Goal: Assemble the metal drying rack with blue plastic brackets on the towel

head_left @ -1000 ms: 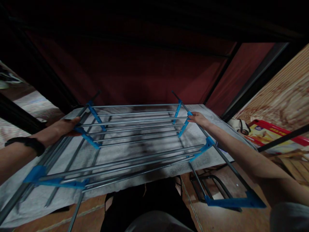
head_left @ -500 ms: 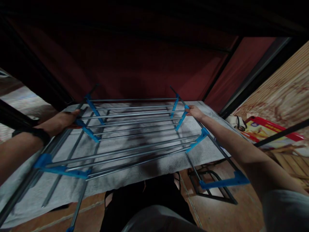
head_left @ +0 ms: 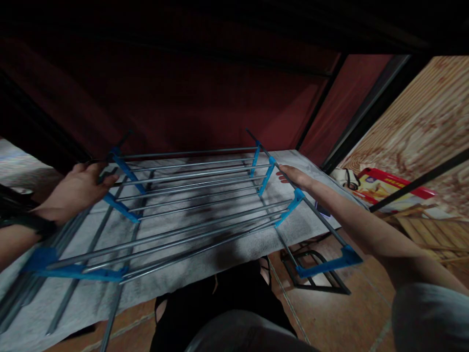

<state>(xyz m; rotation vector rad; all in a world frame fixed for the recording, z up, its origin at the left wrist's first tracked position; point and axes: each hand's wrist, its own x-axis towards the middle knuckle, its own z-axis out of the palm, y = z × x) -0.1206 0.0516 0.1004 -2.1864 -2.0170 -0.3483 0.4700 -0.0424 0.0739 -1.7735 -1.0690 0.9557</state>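
A shoe rack of grey metal tubes (head_left: pixel 190 226) and blue plastic brackets (head_left: pixel 126 171) lies before me with its tiers side by side. My left hand (head_left: pixel 78 188) is curled over the rack's left side pole, thumb pointing toward a crossbar; part of its grip is hidden. At the right side pole (head_left: pixel 320 212), my right hand (head_left: pixel 295 177) rests just below a blue bracket (head_left: pixel 266 176). Its fingers are apart and reach past the pole, not closed tightly.
Grey cloth (head_left: pixel 234 247) covers the surface under the rack. Loose grey tubes (head_left: pixel 68 298) lie at the left. A dark red panel (head_left: pixel 205 107) stands behind. On the right are a red and yellow box (head_left: pixel 395 188), a slatted wooden piece (head_left: pixel 432 234) and a black metal frame (head_left: pixel 318 274) on the tiled floor.
My right hand has come off the blue bracket and slid nearer along the pole, its fingers loosening. My left hand has shifted its hold, back raised. The view has turned slightly right.
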